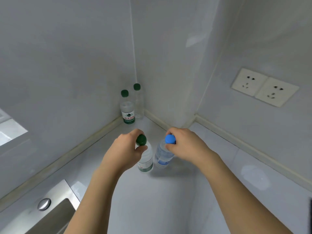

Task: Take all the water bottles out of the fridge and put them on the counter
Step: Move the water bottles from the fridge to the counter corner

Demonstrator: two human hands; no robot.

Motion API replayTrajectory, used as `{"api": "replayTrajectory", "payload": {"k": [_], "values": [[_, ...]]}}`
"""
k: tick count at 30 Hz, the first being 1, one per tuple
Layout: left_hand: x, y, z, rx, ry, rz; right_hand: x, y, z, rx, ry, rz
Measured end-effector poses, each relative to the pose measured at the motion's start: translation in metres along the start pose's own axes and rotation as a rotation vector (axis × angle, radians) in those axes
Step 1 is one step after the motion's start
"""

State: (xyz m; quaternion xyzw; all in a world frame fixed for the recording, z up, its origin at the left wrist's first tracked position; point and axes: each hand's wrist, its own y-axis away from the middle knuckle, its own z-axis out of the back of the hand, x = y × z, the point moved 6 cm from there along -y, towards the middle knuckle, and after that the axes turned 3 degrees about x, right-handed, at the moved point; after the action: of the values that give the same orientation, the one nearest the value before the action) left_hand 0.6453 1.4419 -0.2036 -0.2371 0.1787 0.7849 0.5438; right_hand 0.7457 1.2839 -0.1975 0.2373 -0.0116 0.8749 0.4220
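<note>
My left hand grips the neck of a green-capped water bottle standing on the pale counter. Beside it, my right hand grips the neck of a blue-capped water bottle, which tilts slightly. Both bottles reach the counter surface. In the far corner stand two more green-capped bottles: one with a green and white label, and a clear one behind it against the wall. The fridge is out of view.
A steel sink with a round button lies at the lower left. Grey walls meet at the corner behind the bottles. A double wall socket sits on the right wall. A raised beige edge strip borders the counter.
</note>
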Motion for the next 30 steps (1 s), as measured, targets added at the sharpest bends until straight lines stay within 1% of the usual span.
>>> {"api": "replayTrajectory", "payload": {"k": [7,11,16,23,26,30], "values": [[0.069,-0.033,0.038,-0.074,-0.022,0.046,0.074,-0.087,-0.023,0.058,0.136,0.175],[0.106,-0.054,0.056,-0.096,-0.032,0.068,0.104,-0.135,-0.035,0.079,0.2,0.224],[0.139,-0.078,0.065,-0.125,0.018,0.103,0.13,-0.179,-0.047,0.099,0.293,0.284],[0.153,-0.094,0.061,-0.163,0.038,0.119,0.145,-0.222,-0.05,0.117,0.27,0.293],[0.157,-0.103,0.063,-0.148,0.044,0.127,0.151,-0.232,-0.054,0.121,0.249,0.309],[0.16,-0.114,0.067,-0.174,0.046,0.138,0.157,-0.242,-0.056,0.12,0.233,0.327]]}}
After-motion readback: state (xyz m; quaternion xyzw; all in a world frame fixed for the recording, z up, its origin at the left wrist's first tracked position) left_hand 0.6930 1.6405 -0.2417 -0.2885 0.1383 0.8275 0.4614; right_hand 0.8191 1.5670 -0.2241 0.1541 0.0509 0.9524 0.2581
